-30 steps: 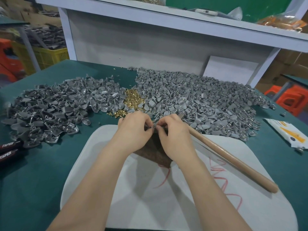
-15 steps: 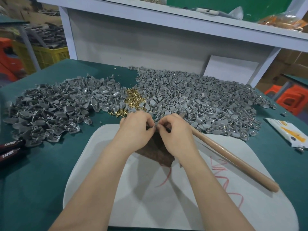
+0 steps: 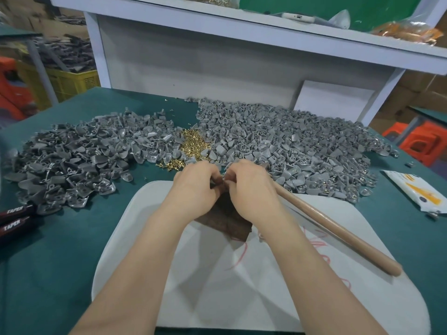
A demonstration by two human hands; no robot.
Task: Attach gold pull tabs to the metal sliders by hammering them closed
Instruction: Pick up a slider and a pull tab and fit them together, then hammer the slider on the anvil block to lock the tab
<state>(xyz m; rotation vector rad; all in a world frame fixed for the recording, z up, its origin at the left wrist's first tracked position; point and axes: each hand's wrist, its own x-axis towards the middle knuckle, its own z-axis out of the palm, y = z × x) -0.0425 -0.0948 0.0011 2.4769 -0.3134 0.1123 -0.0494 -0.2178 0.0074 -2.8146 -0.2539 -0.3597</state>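
Note:
My left hand [image 3: 196, 189] and my right hand [image 3: 251, 192] meet fingertip to fingertip over a dark brown block [image 3: 225, 221] on the white board [image 3: 242, 286]. Both pinch a small metal piece [image 3: 223, 180] between them, mostly hidden by the fingers. Just beyond the hands lies a heap of gold pull tabs [image 3: 193, 147]. Grey sliders lie in a big pile on the left [image 3: 79, 160] and a bigger pile on the right [image 3: 290, 143]. A hammer's wooden handle [image 3: 338, 230] lies on the board to the right, its head hidden behind my right hand.
Two dark handles marked TAPER [image 3: 14, 216] lie at the table's left edge. A white and yellow packet [image 3: 416, 192] lies at the right. A white shelf unit [image 3: 242, 56] stands behind the piles. Green cloth [image 3: 48, 262] covers the table.
Both hands stay together over the block; the fingers shift slightly on the small piece. Nothing else has moved.

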